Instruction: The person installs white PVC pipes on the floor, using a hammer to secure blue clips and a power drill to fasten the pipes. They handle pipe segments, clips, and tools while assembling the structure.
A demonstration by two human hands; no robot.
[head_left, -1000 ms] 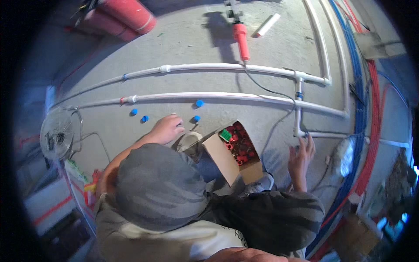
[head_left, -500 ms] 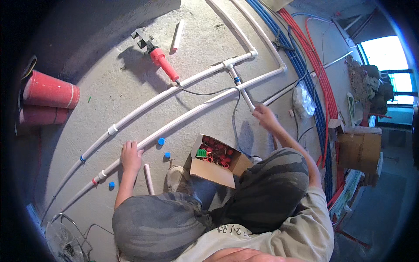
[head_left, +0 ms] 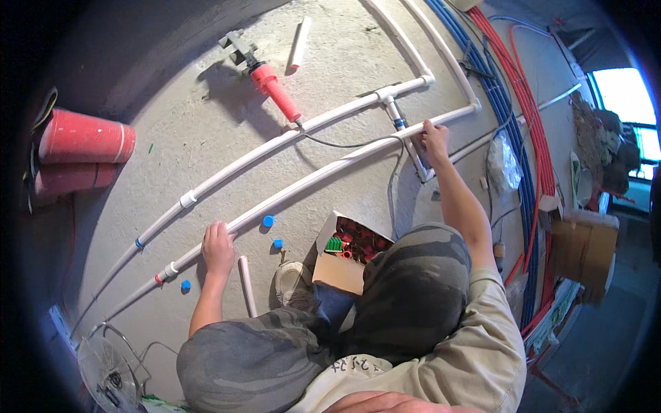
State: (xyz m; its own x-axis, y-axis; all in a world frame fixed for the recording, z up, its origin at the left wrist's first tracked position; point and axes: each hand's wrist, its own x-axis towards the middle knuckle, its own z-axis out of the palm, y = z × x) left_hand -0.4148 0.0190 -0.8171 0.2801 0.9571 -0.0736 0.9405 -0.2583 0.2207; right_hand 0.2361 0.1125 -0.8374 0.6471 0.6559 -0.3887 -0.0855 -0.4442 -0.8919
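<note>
pipe of round white plastic [head_left: 323, 172] runs aslant over the grey concrete floor [head_left: 165, 172], in front of the person. left hand [head_left: 218, 248] lies over the pipe near a white sleeve coupling [head_left: 170, 270], fingers bent; whether it grips cannot be told. right hand [head_left: 435, 142] is closed on the pipe, just beside a short white cross-pipe [head_left: 392, 111]. open brown cardboard box [head_left: 339, 272] holds red fittings [head_left: 352, 234].
</note>
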